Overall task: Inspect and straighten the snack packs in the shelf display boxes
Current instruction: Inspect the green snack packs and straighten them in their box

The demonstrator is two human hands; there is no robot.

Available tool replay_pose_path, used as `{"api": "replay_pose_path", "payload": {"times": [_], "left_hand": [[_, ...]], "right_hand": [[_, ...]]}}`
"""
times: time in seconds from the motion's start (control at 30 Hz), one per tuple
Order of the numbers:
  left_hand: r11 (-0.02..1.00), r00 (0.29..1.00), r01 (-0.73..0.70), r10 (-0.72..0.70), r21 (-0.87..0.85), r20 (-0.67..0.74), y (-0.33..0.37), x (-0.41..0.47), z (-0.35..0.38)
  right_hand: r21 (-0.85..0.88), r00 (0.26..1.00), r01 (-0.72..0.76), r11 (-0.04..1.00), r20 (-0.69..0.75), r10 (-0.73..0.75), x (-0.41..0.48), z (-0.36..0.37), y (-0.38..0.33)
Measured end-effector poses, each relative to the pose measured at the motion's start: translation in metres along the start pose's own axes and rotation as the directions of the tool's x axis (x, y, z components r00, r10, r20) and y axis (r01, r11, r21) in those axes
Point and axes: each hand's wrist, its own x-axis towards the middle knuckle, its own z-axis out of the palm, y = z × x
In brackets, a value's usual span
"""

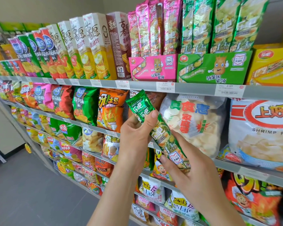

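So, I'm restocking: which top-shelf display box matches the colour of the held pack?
The green cardboard display box, between the pink box and the yellow box; only it matches the long green foil pack.

Both hands (155,149) hold a tilted green snack pack (155,128) before shelves (194,88).
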Motion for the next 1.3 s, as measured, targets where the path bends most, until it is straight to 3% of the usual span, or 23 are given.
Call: {"api": "replay_pose_path", "payload": {"times": [0.23,0.43,0.53,0.6,0.73,0.9,1.07,1.3], "left_hand": [[0.999,0.999,0.035,-0.035,0.007,0.039,-0.016,-0.012,0.006],[0.997,0.997,-0.074,0.074,-0.015,-0.006,-0.007,-0.005,0.002],[0.992,0.996,-0.090,0.089,-0.084,-0.019,-0.002,-0.002,0.001],[0.989,0.998,-0.063,0.061,-0.132,-0.022,-0.001,-0.001,0.003],[0.993,1.000,-0.013,0.009,-0.119,-0.030,-0.002,-0.004,0.006],[1.000,0.994,-0.027,0.027,0.001,-0.102,0.000,-0.005,0.003],[0.997,0.992,-0.079,0.079,-0.001,-0.103,0.002,-0.007,0.003],[0.999,1.000,-0.021,0.021,0.025,0.021,-0.008,-0.016,0.005]], "right_hand": [[0.023,1.000,-0.003,1.000,-0.002,0.003,0.005,-0.001,0.002],[0.433,0.977,-0.060,0.899,0.212,-0.038,0.010,-0.005,0.012],[0.580,0.934,-0.233,0.780,0.357,0.013,0.009,-0.010,0.015],[0.540,0.950,-0.212,0.815,0.310,0.042,0.007,-0.006,0.014],[0.331,0.997,-0.028,0.943,0.080,0.001,0.003,0.006,0.005],[0.011,0.999,0.039,0.999,0.010,-0.039,0.001,0.008,0.005],[0.173,0.998,0.002,0.985,0.059,-0.012,-0.006,0.008,0.002],[0.211,0.999,-0.015,0.977,-0.024,0.021,-0.001,0.007,-0.003]]}}
